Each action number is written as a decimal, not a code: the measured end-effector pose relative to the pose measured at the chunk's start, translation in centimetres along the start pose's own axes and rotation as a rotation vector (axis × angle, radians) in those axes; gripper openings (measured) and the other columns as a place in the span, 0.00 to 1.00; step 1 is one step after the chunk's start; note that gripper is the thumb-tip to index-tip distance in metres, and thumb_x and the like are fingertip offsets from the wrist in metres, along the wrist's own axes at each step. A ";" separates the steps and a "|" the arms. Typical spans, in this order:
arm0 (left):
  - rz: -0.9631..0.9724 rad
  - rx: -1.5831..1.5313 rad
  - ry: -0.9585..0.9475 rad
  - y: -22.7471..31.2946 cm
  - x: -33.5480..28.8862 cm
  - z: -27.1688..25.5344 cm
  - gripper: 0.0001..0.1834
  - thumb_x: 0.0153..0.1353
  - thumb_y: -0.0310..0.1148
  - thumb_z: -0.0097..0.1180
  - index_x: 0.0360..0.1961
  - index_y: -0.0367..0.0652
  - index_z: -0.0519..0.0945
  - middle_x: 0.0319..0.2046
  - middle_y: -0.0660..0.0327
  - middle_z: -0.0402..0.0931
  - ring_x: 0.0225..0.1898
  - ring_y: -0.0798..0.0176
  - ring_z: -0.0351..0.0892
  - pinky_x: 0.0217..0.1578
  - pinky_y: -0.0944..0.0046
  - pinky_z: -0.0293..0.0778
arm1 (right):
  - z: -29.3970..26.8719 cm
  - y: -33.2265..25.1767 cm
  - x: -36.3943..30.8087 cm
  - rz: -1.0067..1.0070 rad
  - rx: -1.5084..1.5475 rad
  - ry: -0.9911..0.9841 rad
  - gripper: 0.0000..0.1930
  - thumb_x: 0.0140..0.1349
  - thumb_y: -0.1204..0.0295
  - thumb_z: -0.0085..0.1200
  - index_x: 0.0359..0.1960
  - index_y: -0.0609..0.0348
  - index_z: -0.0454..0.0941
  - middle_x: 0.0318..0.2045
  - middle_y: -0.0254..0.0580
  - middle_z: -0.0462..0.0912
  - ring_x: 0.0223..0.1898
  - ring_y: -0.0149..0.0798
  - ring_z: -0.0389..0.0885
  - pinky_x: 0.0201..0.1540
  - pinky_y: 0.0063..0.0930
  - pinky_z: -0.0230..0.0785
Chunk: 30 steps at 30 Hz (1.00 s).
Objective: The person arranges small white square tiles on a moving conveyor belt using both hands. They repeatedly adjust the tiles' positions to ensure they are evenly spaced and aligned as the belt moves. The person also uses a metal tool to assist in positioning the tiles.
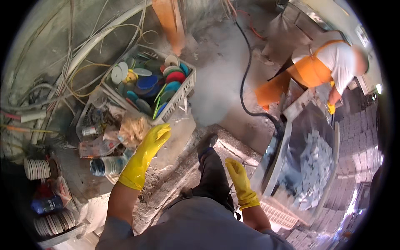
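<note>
My left hand [151,151], in a yellow rubber glove, is raised with its fingers stretched out and nothing in them. It is nearest to a crumpled tan plastic bag [134,131] and the low corner of a pale plastic crate [180,98]. Coloured round discs [146,82], probably polishing pads, fill that crate. My right hand [239,180], also gloved in yellow, hangs beside my leg. Its fingers are extended and slightly bent, holding nothing. A large bin [287,146] of broken pale pieces [310,171] stands to its right.
A raised ledge [237,146] crosses the floor by my foot. Behind it, a black hose [246,75] runs over wet floor. A co-worker [318,62] in an orange apron bends at the far right. Stacked blocks [358,146] line the right side; loose cables [71,54] hang left.
</note>
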<state>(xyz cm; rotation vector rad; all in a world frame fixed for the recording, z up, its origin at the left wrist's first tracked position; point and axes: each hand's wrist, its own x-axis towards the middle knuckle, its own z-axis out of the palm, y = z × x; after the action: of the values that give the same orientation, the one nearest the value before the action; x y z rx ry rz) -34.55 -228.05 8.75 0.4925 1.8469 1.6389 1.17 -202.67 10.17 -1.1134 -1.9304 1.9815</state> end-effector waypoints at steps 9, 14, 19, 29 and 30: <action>0.028 0.252 0.096 3.0 23.9 7.1 0.29 0.70 0.34 0.68 0.68 0.34 0.75 0.58 0.48 0.84 0.61 0.53 0.83 0.61 0.57 0.77 | -7.6 -3.9 14.6 0.072 -0.347 0.095 0.19 0.77 0.67 0.58 0.62 0.66 0.81 0.56 0.50 0.87 0.58 0.41 0.85 0.64 0.34 0.75; 0.152 0.694 0.172 0.8 32.5 9.9 0.37 0.64 0.47 0.70 0.69 0.39 0.75 0.60 0.42 0.82 0.61 0.41 0.82 0.62 0.49 0.77 | -13.4 -6.6 15.4 0.143 -0.408 0.209 0.22 0.77 0.59 0.57 0.59 0.66 0.82 0.55 0.50 0.86 0.56 0.43 0.84 0.60 0.36 0.75; -0.032 0.783 0.313 -1.8 37.9 13.1 0.25 0.67 0.50 0.63 0.59 0.47 0.83 0.52 0.46 0.86 0.56 0.38 0.84 0.56 0.42 0.78 | -19.7 -3.1 13.7 0.242 -0.380 0.166 0.21 0.78 0.61 0.57 0.62 0.65 0.79 0.54 0.51 0.85 0.55 0.42 0.83 0.59 0.37 0.76; -0.120 0.674 0.178 -0.2 38.9 10.1 0.14 0.59 0.44 0.67 0.38 0.45 0.89 0.36 0.49 0.87 0.40 0.39 0.86 0.39 0.43 0.79 | -26.3 -10.4 41.1 0.188 -0.700 -0.225 0.20 0.78 0.63 0.56 0.64 0.63 0.77 0.58 0.49 0.84 0.60 0.45 0.82 0.62 0.36 0.75; -0.153 0.647 0.149 -0.4 39.1 10.1 0.14 0.60 0.43 0.66 0.39 0.46 0.89 0.36 0.48 0.87 0.41 0.40 0.87 0.40 0.44 0.79 | -26.6 -11.1 45.4 0.174 -0.710 -0.236 0.20 0.78 0.63 0.56 0.64 0.63 0.77 0.58 0.48 0.83 0.60 0.45 0.82 0.63 0.36 0.75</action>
<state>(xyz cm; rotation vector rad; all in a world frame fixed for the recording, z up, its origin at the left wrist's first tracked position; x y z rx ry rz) -56.88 -195.47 0.14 0.4836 2.4569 0.9731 -19.36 -153.15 5.49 -1.2566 -2.8807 1.5747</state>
